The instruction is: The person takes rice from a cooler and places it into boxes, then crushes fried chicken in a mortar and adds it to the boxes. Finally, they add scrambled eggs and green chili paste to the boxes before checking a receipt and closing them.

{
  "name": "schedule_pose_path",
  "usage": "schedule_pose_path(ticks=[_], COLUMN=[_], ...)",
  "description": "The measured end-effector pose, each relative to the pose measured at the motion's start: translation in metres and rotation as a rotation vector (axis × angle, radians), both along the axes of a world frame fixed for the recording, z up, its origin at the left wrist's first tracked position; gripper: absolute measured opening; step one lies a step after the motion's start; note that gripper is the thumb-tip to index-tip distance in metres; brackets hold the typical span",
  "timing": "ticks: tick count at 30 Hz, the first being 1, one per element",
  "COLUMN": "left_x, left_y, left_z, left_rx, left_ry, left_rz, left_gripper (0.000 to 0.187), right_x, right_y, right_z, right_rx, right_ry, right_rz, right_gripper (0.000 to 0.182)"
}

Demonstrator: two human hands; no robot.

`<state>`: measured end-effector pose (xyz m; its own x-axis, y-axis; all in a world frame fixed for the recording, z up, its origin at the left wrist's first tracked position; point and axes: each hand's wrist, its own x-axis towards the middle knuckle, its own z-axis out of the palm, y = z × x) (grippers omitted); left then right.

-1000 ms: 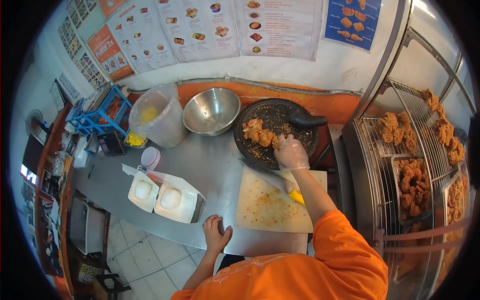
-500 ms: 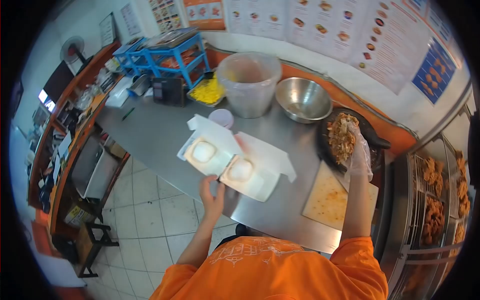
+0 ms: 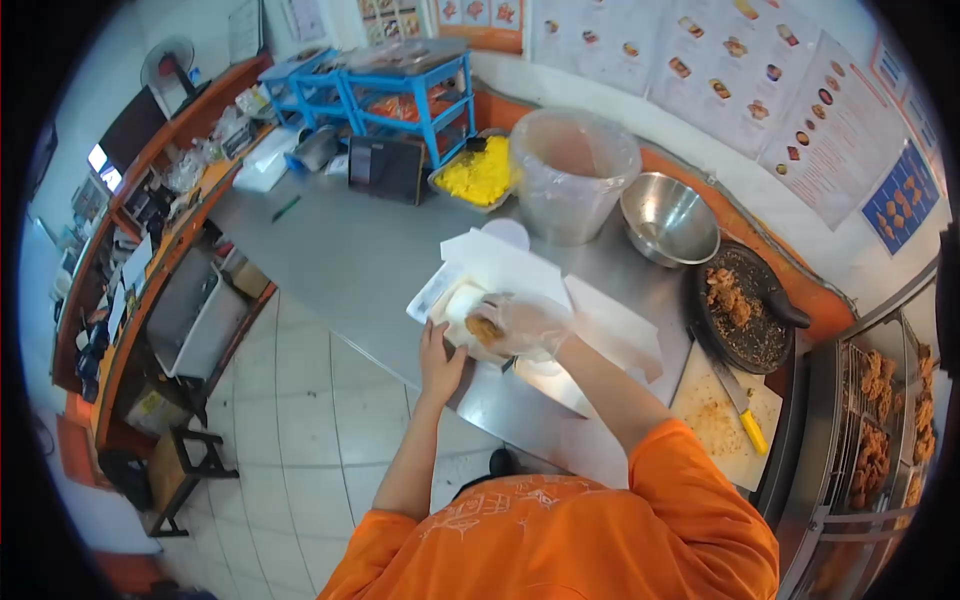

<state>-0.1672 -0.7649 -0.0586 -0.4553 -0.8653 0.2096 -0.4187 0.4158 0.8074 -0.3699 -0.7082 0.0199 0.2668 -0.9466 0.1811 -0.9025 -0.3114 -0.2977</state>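
My right hand (image 3: 530, 322), in a clear plastic glove, is closed around a clump of smashed fried chicken (image 3: 484, 328). It is over the left takeaway box (image 3: 428, 293), just beside a white mound of rice (image 3: 462, 302). At the near edge of that box my left hand (image 3: 442, 362) is bare, its fingertips gripping the rim. A second open takeaway box (image 3: 610, 322) sits to the right, partly hidden by my right forearm. More smashed chicken (image 3: 733, 298) lies in a dark stone mortar (image 3: 752, 342) with a pestle (image 3: 788, 310).
On the cutting board (image 3: 705, 425) lies a yellow-handled knife (image 3: 751, 428). Behind the boxes stand a lined bucket (image 3: 570, 190), a steel bowl (image 3: 672, 220) and a tray of yellow food (image 3: 478, 175). A fried-chicken cabinet (image 3: 825, 440) is at right.
My right hand has moved left from the mortar to the left box, carrying chicken. The pile in the mortar is smaller. The knife on the board now shows. My left hand remains at the box.
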Motion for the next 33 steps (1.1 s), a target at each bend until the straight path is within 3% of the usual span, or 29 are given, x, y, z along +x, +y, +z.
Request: schedule_pose_path(ticks=[1,5,7,8,10,11,13,14,16,23,25,26,27,28,33], left_x=[0.000,0.010,0.010,0.009,0.004,-0.001,-0.013,-0.013,-0.013,-0.017,-0.020,-0.021,-0.020,-0.019,-0.020], left_y=[0.001,0.008,0.012,0.013,0.015,0.014,0.009,0.009,0.007,0.012,0.013,0.011,0.008,0.009,0.067], left_z=[0.002,0.009,0.022,0.024,0.024,0.023,0.019,0.019,0.022,0.015,0.017,0.023,0.012,-0.001,-0.007], left_rx=[0.004,0.021,0.011,0.015,-0.134,-0.138,-0.213,-0.222,-0.218,-0.185,-0.174,-0.155,-0.281,-0.394,-0.121], left_ry=[0.005,-0.003,0.077,0.081,0.062,0.069,0.004,0.010,-0.324,-0.431,-0.423,-0.398,-0.231,-0.055,0.084], left_rz=[-0.003,0.007,0.020,0.025,0.018,0.009,-0.055,-0.063,-0.041,-0.004,-0.014,-0.042,-0.031,-0.013,0.316], left_gripper=[0.053,0.051,0.048,0.048,0.044,0.044,0.040,0.040,0.039,0.041,0.041,0.041,0.041,0.040,0.049], right_x=[0.007,0.010,-0.001,-0.003,-0.006,-0.005,0.010,0.009,0.007,-0.007,-0.002,-0.005,-0.005,-0.001,-0.091], right_y=[0.008,0.017,0.017,0.012,0.004,0.003,0.001,0.005,0.008,0.006,0.018,0.018,0.032,0.067,0.217], right_z=[-0.005,0.031,0.035,0.030,0.020,0.015,0.017,0.012,0.001,-0.054,-0.033,-0.053,-0.054,0.011,0.098], right_rx=[-0.093,0.115,-0.087,-0.083,0.377,0.367,0.138,0.129,-0.004,-0.009,0.052,-0.129,-0.172,-0.443,-0.506], right_ry=[-0.007,0.068,-0.164,-0.161,-1.272,-1.268,-0.004,0.000,0.117,-0.038,-0.103,0.022,0.320,-0.141,-0.303], right_rz=[-0.032,-0.014,-0.085,-0.081,-0.188,-0.193,-0.182,-0.191,-0.232,-0.279,-0.296,-0.279,-0.319,-0.227,-0.765], right_gripper=[0.045,0.046,0.042,0.042,0.032,0.032,0.024,0.024,0.022,0.023,0.028,0.043,0.055,0.057,0.042])
